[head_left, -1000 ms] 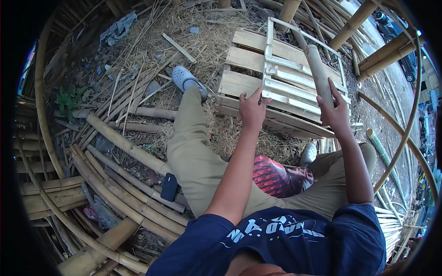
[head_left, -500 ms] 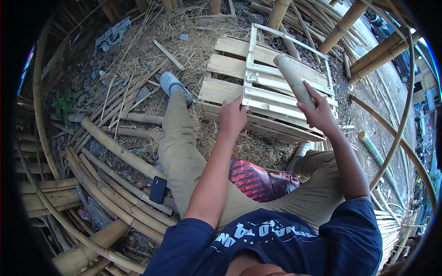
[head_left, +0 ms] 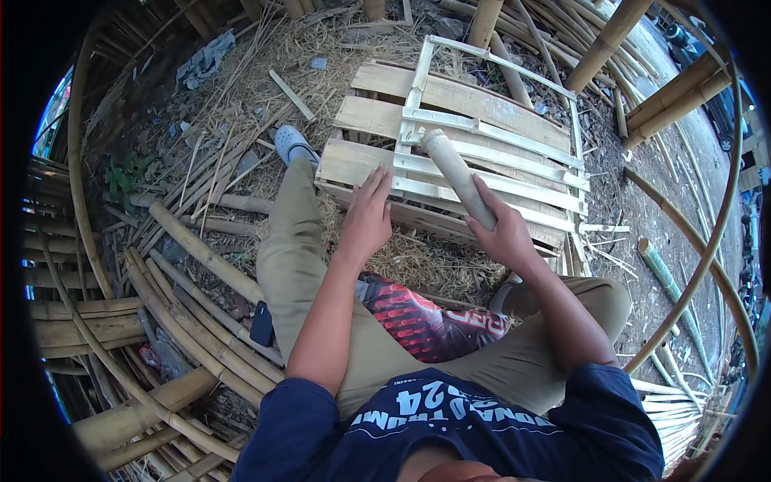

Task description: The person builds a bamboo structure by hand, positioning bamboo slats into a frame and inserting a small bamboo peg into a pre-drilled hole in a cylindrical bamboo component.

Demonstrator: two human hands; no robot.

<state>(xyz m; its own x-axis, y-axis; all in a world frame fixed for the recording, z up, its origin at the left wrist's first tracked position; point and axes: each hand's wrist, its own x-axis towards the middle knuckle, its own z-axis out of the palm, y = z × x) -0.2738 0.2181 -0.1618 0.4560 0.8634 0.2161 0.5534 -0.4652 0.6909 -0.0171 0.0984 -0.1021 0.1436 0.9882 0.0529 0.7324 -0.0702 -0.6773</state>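
Observation:
In my right hand (head_left: pixel 506 234) is a short, thick, pale wooden club (head_left: pixel 459 178), its near end wrapped by my fingers. Its far end is over the left side of a bamboo-strip frame (head_left: pixel 530 164), close to where a crosspiece meets the side strip. This frame of thin pale strips lies across a low slatted wooden crate (head_left: pixel 365 115). My left hand (head_left: pixel 368 217) rests at the crate's near left edge beside the frame's lower left corner, fingers stretched out. I cannot see anything gripped in it.
Bamboo poles (head_left: pixel 205 249) lie on the ground at left, with a dark phone (head_left: pixel 262 324) on them. Thick bamboo posts (head_left: pixel 610 44) stand at far right. A curved pole (head_left: pixel 683 217) arches at right. Straw and split strips litter the ground.
The club has moved left and nearer the frame's left side strip. My left hand has shifted left and down, its fingers straightening off the frame's corner. The view has shifted slightly.

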